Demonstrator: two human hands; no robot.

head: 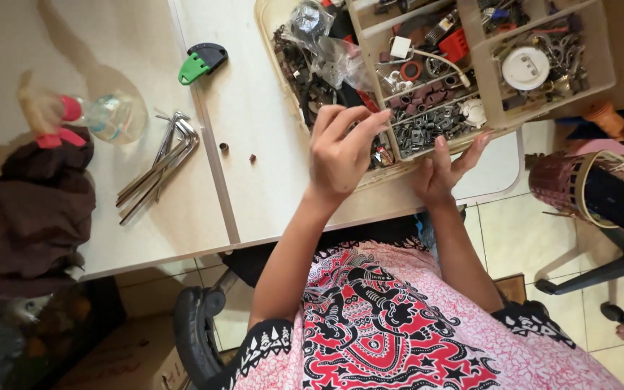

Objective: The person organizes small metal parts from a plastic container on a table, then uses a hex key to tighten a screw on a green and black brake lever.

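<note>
Pinching its fingertips together over the front edge of a parts tray (601,68), the left hand (339,148) may hold a small piece, though that cannot be told; the right hand (442,170) lies open against the tray's near rim, steadying it. Sorting seems under way, calling next for a careful pick. The tray sits tilted on the white table (254,144), long axis running left to right

Even, bright indoor light; soft shadows fall at upper left of the bench (254,130). Lower-left corner dim and blurred; centre sharp, edges slightly distorted.
</note>
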